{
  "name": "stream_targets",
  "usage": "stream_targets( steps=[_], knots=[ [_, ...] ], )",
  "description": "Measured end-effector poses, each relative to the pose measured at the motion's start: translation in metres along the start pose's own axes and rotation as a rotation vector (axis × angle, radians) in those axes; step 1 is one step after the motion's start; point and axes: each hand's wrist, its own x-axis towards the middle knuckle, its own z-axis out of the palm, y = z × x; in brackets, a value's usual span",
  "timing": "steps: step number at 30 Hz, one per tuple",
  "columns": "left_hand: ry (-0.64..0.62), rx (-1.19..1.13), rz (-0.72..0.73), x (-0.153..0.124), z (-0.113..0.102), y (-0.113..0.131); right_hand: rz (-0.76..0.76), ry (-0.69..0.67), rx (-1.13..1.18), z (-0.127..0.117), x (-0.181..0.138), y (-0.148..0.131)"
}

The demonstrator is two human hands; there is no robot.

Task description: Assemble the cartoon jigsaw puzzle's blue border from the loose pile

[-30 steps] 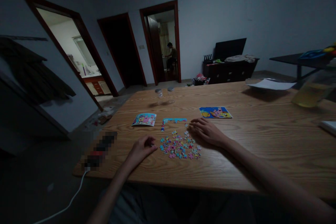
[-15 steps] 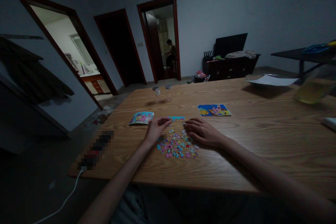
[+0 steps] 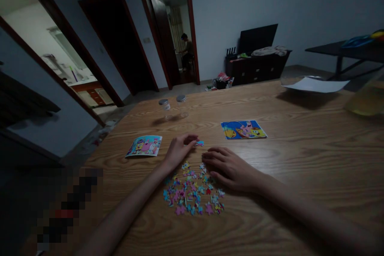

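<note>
Several small loose jigsaw pieces [image 3: 192, 192] in pink, blue and yellow lie scattered on the wooden table [image 3: 300, 156]. My left hand [image 3: 177, 150] rests just beyond the pile, its fingers pinched over the joined blue strip of pieces [image 3: 199, 143], most of which it hides. My right hand [image 3: 229, 167] lies flat on the right edge of the pile with fingers stretched out and slightly apart, holding nothing. A picture card [image 3: 144, 146] lies left of my left hand; a blue and yellow picture card [image 3: 243, 129] lies further back on the right.
Two small lidded jars [image 3: 172, 106] stand at the table's far left. A white sheet [image 3: 315, 85] and a yellowish container [image 3: 366, 102] sit at the far right. A blurred dark object [image 3: 64, 212] lies near left. A person sits in the room behind the far doorway [image 3: 185, 50].
The view has moved closer to the table. My left hand went from the pile's near left up to the blue joined strip and closed its fingers on it. My right hand stayed flat.
</note>
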Motion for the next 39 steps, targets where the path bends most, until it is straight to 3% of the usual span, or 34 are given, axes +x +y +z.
stream_targets(
  steps=[5, 12, 18, 24, 30, 39],
  knots=[
    [-0.069, 0.103, 0.074, 0.006, 0.002, 0.003, 0.084, 0.046, 0.014, 0.0, 0.0, 0.009],
    [-0.027, 0.203, 0.177, 0.006, 0.011, 0.003, 0.113, 0.113, -0.018, 0.01, 0.006, 0.026],
    [-0.149, 0.222, 0.301, 0.005, 0.016, -0.001, 0.134, 0.147, -0.087, 0.019, 0.019, 0.031],
    [-0.08, 0.364, 0.331, 0.005, 0.007, -0.002, 0.144, 0.173, -0.103, 0.022, 0.025, 0.036],
    [-0.141, 0.485, 0.384, -0.005, -0.008, -0.002, 0.111, 0.1, -0.118, 0.017, 0.022, 0.027],
    [-0.243, 0.451, 0.39, -0.014, -0.007, -0.005, 0.097, 0.041, -0.122, 0.015, 0.023, 0.023]
  ],
)
